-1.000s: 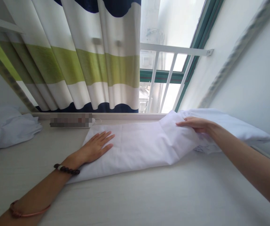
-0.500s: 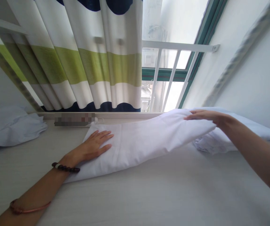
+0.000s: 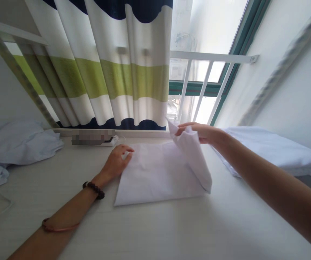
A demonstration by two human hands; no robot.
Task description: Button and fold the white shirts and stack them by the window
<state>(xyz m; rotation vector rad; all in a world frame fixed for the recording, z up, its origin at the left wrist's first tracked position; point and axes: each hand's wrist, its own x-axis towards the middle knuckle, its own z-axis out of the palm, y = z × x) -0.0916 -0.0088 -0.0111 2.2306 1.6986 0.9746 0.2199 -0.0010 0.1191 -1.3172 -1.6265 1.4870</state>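
A white cloth (image 3: 158, 173) lies folded on the pale tabletop (image 3: 171, 227) below the window. My right hand (image 3: 198, 131) pinches the cloth's right end and holds it lifted, folded leftward over the flat part. My left hand (image 3: 117, 162) rests at the cloth's left edge, fingers curled onto the corner and pinning it down. A dark bead bracelet and a thin red band circle my left forearm.
A stack of white folded linen (image 3: 274, 151) lies at the right against the wall. Crumpled pale blue fabric (image 3: 17, 142) sits at the far left. A striped curtain (image 3: 103, 65) hangs over the window with white bars (image 3: 204, 86). A white power strip (image 3: 109, 141) lies along the sill.
My right hand has carried the cloth's right end up and to the left, halving its length. My left hand slid right to the cloth's left edge and curled its fingers.
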